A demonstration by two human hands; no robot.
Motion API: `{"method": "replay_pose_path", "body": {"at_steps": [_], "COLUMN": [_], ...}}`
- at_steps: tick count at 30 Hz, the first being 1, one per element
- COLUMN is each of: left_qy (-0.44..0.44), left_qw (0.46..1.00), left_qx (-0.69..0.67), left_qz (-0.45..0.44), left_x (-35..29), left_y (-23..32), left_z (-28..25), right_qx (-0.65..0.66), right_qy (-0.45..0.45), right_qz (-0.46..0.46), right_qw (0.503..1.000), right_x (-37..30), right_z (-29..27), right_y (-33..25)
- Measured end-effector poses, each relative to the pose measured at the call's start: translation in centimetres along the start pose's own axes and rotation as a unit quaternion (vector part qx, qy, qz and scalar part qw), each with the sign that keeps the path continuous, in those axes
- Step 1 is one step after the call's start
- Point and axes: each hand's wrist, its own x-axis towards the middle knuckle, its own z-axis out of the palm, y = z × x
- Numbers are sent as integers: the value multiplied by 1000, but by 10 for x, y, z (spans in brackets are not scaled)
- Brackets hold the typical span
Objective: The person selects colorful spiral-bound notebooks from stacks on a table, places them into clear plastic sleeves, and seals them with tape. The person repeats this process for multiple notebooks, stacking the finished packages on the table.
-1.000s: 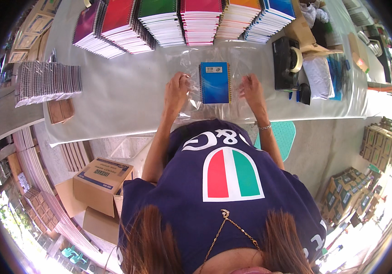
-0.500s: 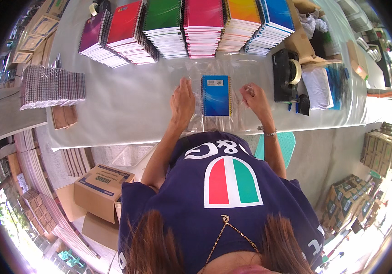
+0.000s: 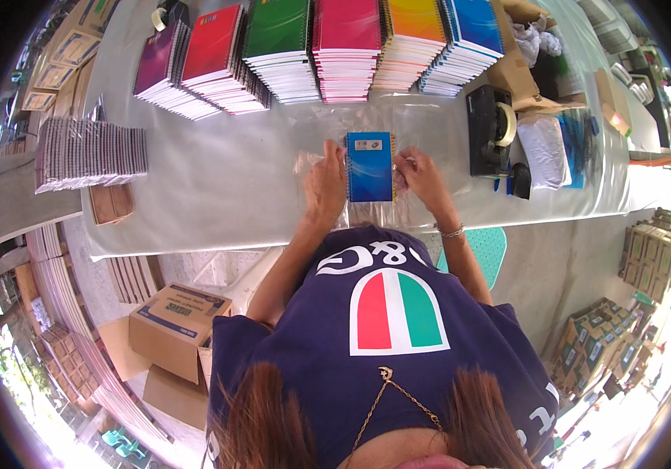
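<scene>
Two hands [image 3: 325, 184] [image 3: 423, 178] flank one notebook [image 3: 370, 170], six stacks [image 3: 347, 59] ahead.

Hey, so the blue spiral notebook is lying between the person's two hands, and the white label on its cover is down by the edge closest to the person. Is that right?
Not quite: the head view shows the white label by the edge farthest from the person. The blue spiral notebook does lie between the left hand and right hand.
</scene>
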Motion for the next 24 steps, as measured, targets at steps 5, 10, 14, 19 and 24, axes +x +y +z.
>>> {"method": "replay_pose_path", "body": {"at_steps": [5, 10, 14, 19, 24], "left_qy": [-34, -68, -87, -102, -101], "left_qw": [998, 996, 995, 993, 993], "left_qx": [48, 34, 37, 61, 58], "left_qz": [-29, -45, -25, -9, -12], "left_x": [2, 5, 8, 9, 8], "left_y": [14, 24, 21, 25, 24], "left_z": [2, 1, 8, 9, 17], "right_qx": [-167, -251, -277, -365, -366], "right_qy": [102, 134, 165, 168, 170], "right_qz": [-120, -165, -156, -121, -105], "right_qw": [973, 944, 934, 907, 909], "right_x": [0, 0, 0, -1, 2], "right_z": [26, 39, 52, 63, 69], "right_y": [-1, -7, -4, -8, -4]}}
